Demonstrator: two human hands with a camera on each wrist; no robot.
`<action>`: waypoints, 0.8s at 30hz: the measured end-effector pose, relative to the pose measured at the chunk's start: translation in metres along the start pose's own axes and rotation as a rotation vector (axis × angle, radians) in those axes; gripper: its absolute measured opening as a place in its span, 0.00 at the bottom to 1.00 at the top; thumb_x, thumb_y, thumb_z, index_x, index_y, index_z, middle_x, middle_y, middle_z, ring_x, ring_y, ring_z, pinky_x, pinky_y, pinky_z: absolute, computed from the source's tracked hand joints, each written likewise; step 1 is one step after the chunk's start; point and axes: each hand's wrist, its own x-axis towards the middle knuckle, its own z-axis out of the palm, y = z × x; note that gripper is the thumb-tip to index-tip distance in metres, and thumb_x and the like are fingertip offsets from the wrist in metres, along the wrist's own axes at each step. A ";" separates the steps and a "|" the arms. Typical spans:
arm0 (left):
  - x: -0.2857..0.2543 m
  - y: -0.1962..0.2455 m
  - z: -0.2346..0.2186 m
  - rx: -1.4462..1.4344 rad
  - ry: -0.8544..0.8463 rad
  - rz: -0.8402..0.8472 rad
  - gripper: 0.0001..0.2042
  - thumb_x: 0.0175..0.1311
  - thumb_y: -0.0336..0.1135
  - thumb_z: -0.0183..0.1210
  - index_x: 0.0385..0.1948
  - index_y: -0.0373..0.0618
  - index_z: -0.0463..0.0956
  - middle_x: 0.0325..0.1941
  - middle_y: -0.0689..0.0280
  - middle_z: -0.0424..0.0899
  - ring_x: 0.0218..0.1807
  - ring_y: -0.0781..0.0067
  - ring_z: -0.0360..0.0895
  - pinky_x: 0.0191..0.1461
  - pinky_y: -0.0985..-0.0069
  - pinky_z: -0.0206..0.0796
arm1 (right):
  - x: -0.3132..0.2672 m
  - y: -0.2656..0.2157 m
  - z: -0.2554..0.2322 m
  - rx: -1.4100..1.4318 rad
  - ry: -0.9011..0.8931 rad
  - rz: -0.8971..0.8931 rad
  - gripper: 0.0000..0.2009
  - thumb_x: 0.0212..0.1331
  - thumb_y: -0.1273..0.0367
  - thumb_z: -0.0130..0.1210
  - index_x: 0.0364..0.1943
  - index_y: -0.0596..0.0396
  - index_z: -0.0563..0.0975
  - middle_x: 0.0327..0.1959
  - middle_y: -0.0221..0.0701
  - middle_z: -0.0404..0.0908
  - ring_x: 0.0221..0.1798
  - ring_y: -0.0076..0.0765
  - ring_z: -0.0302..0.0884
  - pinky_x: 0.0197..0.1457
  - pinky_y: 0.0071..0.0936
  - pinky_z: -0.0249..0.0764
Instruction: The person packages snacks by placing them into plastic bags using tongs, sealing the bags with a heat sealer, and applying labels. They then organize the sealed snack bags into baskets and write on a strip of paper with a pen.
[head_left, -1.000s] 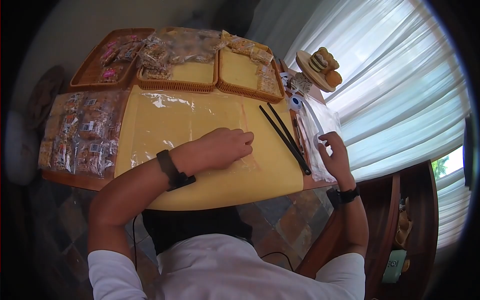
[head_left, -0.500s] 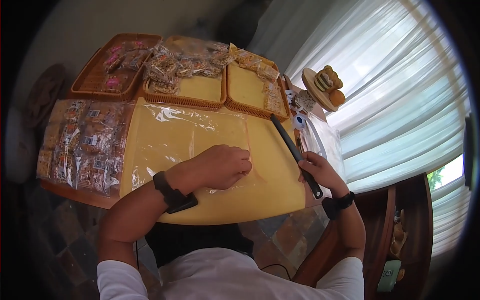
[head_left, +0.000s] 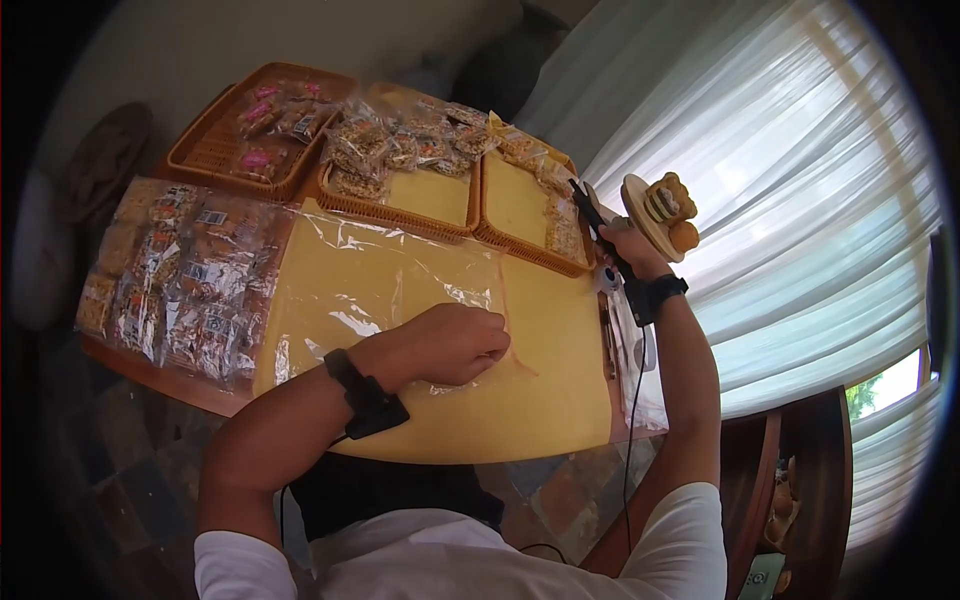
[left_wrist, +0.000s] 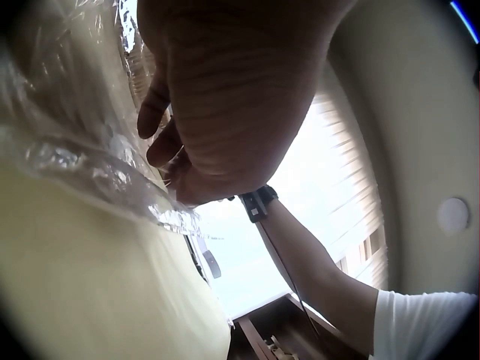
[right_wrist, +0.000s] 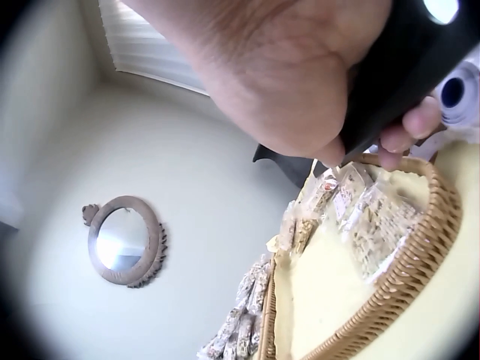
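In the head view my left hand [head_left: 455, 343] is curled at the right part of a large clear plastic bag [head_left: 350, 262], lying flat on a yellow mat [head_left: 565, 350]. The left wrist view has its fingers bent down to the bag's wrinkled edge [left_wrist: 124, 187], the grip point partly hidden. Over at the far right, my right hand [head_left: 635, 248] grips long black tongs [head_left: 588, 208], raised beside the right wicker basket [head_left: 540, 258]. Close up, the tongs [right_wrist: 405, 67] run across the palm with fingers wrapped round them. Wrapped crunchy snacks [right_wrist: 382, 225] line that basket.
A middle basket [head_left: 400, 215] carries a heap of wrapped snacks; a left basket [head_left: 190, 155] has pink-marked packs. Bagged snacks [head_left: 185, 275] cover the table's left side. A stand with pastries [head_left: 668, 205] is just beyond my right hand, and a tape roll [right_wrist: 459, 94] lies nearby.
My right hand has reached the tongs on the mat, picked them up and carried them forward to the right basket. The left hand has kept its place on the bag.
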 end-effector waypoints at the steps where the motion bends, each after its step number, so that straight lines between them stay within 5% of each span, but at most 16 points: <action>1: 0.000 -0.001 0.000 0.007 0.008 -0.005 0.04 0.64 0.33 0.64 0.34 0.48 0.78 0.37 0.62 0.79 0.43 0.52 0.81 0.46 0.56 0.73 | 0.007 -0.004 0.003 0.031 0.000 0.012 0.18 0.80 0.58 0.56 0.37 0.58 0.80 0.24 0.31 0.81 0.20 0.26 0.75 0.22 0.28 0.71; 10: -0.001 -0.003 0.003 0.070 0.052 0.063 0.05 0.66 0.36 0.61 0.33 0.46 0.79 0.37 0.62 0.79 0.43 0.54 0.82 0.46 0.55 0.75 | 0.001 -0.025 -0.007 -0.028 -0.044 -0.042 0.14 0.77 0.63 0.59 0.36 0.59 0.80 0.24 0.30 0.82 0.20 0.25 0.76 0.22 0.23 0.70; 18: -0.001 -0.006 0.005 0.091 0.048 0.031 0.06 0.65 0.35 0.64 0.34 0.47 0.78 0.38 0.62 0.77 0.44 0.54 0.81 0.48 0.56 0.74 | -0.031 -0.033 -0.020 -0.123 -0.393 0.008 0.12 0.77 0.61 0.60 0.35 0.52 0.82 0.25 0.23 0.83 0.21 0.16 0.75 0.24 0.18 0.71; 24: -0.001 -0.005 0.003 0.105 0.051 0.032 0.05 0.66 0.36 0.64 0.34 0.47 0.78 0.38 0.62 0.77 0.45 0.54 0.81 0.48 0.56 0.73 | -0.037 -0.040 -0.046 -0.197 -0.363 0.100 0.11 0.74 0.61 0.63 0.39 0.54 0.85 0.26 0.25 0.86 0.21 0.18 0.76 0.25 0.19 0.71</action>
